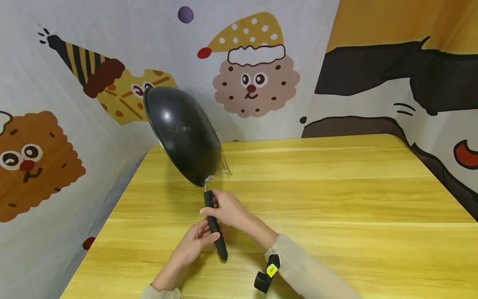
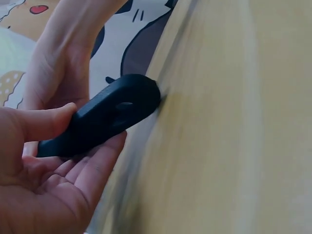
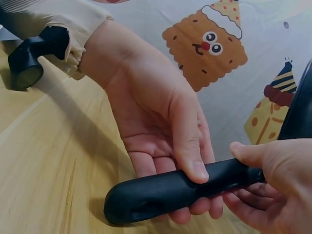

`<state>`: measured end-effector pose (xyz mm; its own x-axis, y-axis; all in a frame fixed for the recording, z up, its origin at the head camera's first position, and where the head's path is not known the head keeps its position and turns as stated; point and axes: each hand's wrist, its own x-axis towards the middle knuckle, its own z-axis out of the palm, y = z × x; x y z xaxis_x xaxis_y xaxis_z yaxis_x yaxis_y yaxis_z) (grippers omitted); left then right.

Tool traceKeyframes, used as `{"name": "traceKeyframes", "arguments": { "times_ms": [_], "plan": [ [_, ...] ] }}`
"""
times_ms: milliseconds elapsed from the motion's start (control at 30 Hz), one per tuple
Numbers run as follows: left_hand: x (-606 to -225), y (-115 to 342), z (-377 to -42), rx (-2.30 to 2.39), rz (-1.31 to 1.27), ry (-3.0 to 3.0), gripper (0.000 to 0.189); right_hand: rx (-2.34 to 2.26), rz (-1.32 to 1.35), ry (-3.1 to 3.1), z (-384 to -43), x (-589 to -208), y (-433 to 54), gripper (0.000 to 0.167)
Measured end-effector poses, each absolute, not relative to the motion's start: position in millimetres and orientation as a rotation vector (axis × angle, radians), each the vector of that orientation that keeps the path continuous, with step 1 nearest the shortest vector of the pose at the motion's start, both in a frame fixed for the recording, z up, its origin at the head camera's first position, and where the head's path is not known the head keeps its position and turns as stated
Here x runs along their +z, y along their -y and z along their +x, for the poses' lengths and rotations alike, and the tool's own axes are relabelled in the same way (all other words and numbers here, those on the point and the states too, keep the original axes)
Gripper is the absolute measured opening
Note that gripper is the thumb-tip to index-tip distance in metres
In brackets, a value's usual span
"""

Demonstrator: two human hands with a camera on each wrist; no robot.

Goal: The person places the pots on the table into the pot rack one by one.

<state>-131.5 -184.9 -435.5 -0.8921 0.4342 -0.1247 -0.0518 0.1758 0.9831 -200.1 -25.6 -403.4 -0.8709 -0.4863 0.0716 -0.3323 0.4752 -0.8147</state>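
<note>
A black wok (image 1: 183, 133) is held up on its side over the table, its dark outer surface showing and its inside hidden. Near the neck, my right hand (image 1: 229, 209) pinches the black handle (image 1: 213, 224) between thumb and fingers. Lower down, toward the handle's end, my left hand (image 1: 196, 243) grips it with the thumb on top and fingers beneath. The handle's rounded end (image 2: 141, 95), with a hanging hole, points past the left hand in the left wrist view. Behind the wok's base a thin metal wire piece (image 1: 225, 166) sticks out.
The yellow wood-grain table (image 1: 317, 187) spreads out under both hands. A cloth with cartoon figures (image 1: 257, 83) hangs behind and to the left. A black wrist camera (image 1: 267, 274) sits on the right sleeve.
</note>
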Motion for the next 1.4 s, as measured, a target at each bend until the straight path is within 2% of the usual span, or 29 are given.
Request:
{"name": "traceKeyframes", "arguments": {
  "times_ms": [100, 333, 467, 667, 967, 1400],
  "plan": [
    [-434, 187, -134, 1.755, 0.377, -2.059, 0.048, -1.359, -0.715, -2.546, -202, -404, 24, 0.032],
    [-433, 194, -137, 1.675, 0.371, -2.093, 0.054, -1.412, -0.692, -2.461, -204, -408, 21, 0.052],
    [-423, 197, -138, 1.577, 0.331, -2.250, 0.057, -1.430, -0.726, -2.432, -204, -405, 15, 0.048],
    [-402, 194, -142, 1.549, 0.193, -2.464, 0.049, -1.493, -0.683, -2.422, -207, -394, 8, 0.042],
    [-412, 192, -141, 1.631, 0.160, -2.425, 0.047, -1.470, -0.626, -2.429, -203, -398, 20, 0.035],
    [-400, 194, -143, 1.497, 0.049, -2.595, 0.052, -1.443, -0.673, -2.454, -205, -395, 0, 0.031]
  ]
}}
